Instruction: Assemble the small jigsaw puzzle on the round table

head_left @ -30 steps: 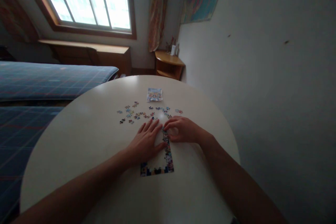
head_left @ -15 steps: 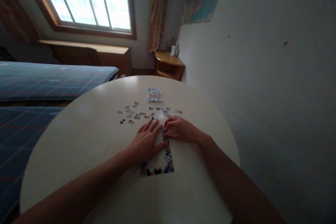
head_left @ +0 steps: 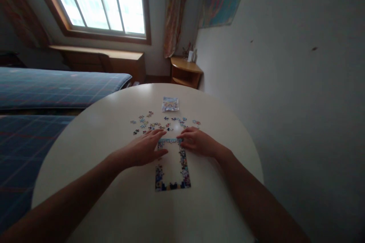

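A jigsaw puzzle border (head_left: 186, 172) lies flat on the round table, joined into a rectangular frame around bare tabletop. My left hand (head_left: 144, 147) is open, palm down over its left side, with the fingers stretched towards the top edge and the thumb apart. That hand hides part of the left side. At the upper right corner, my right hand (head_left: 198, 141) has its fingers curled in against the border, hiding the piece beneath them. Loose puzzle pieces (head_left: 155, 125) are scattered just beyond both hands.
A small picture sheet (head_left: 170, 104) lies beyond the loose pieces on the white round table (head_left: 114, 205). To the left are plaid-covered mattresses (head_left: 57, 87). A wooden corner shelf (head_left: 186, 65) stands past the table's far edge, and a wall (head_left: 299, 114) rises on the right.
My left hand has slid left and flattened off the middle of the frame, uncovering its top edge and inside. My right hand stays at the upper right corner. The view has shifted slightly.
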Action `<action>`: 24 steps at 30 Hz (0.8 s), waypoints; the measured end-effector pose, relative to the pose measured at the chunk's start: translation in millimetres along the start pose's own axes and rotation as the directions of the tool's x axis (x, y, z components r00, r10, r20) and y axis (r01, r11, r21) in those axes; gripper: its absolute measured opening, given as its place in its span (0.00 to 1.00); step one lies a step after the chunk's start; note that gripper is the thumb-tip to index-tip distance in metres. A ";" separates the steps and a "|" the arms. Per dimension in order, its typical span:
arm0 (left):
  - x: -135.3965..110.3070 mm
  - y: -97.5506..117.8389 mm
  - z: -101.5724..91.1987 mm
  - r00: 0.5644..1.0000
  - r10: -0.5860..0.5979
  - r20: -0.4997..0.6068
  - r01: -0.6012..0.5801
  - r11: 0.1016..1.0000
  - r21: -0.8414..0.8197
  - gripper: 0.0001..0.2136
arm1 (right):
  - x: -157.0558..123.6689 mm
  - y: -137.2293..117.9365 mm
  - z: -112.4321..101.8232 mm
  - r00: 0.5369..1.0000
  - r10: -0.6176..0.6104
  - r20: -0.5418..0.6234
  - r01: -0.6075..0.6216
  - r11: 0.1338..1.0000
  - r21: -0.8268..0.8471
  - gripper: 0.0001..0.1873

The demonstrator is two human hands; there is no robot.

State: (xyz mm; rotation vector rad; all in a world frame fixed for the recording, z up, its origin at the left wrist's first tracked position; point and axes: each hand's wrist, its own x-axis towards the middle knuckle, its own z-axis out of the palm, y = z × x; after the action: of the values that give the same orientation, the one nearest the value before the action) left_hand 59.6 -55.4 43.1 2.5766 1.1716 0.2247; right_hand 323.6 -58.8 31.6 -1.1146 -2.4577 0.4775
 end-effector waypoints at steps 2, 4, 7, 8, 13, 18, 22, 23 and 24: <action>-5.9 -8.2 -0.2 0.999 -0.009 -0.037 0.009 1.000 0.006 0.29 | 0.7 0.1 2.2 1.000 0.000 -0.003 0.000 1.000 -0.015 0.14; -10.9 -16.3 3.8 0.997 -0.013 -0.077 0.012 1.000 -0.013 0.28 | 1.5 -0.1 3.6 1.000 0.005 0.003 -0.005 1.000 -0.029 0.14; -15.0 -26.2 12.7 0.992 0.012 -0.124 -0.021 0.997 -0.070 0.25 | 1.9 0.5 3.5 1.000 0.020 -0.003 -0.020 0.999 -0.030 0.14; -15.5 -28.6 15.4 0.991 0.028 -0.135 -0.039 0.996 -0.082 0.24 | 1.7 1.0 2.8 1.000 0.029 -0.008 -0.029 0.999 -0.026 0.14; -14.3 -34.4 21.1 0.981 0.093 -0.169 -0.107 0.992 -0.070 0.22 | -0.2 2.3 -3.0 0.998 0.063 -0.007 -0.063 0.998 -0.012 0.11; -13.5 -34.8 16.7 0.965 0.220 -0.146 -0.228 0.973 -0.042 0.14 | -0.4 2.6 -4.6 0.998 0.069 -0.006 -0.069 0.998 -0.011 0.08; -15.0 -33.2 12.8 0.960 0.246 -0.131 -0.253 0.966 -0.044 0.13 | -0.2 3.5 -3.5 0.998 0.067 0.002 -0.067 0.998 -0.012 0.08; -15.3 -32.6 12.2 0.961 0.243 -0.129 -0.252 0.967 -0.050 0.13 | -0.2 3.5 -3.3 0.998 0.063 -0.001 -0.063 0.998 -0.012 0.08; -15.5 -31.9 11.8 0.962 0.240 -0.127 -0.249 0.967 -0.057 0.13 | -0.2 3.3 -3.1 0.998 0.059 -0.003 -0.059 0.998 -0.012 0.09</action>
State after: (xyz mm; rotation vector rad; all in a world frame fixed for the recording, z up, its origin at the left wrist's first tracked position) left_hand 29.9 -49.6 21.0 2.6706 0.8610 0.4721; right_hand 327.3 -56.5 32.8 -1.1952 -2.4343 0.4793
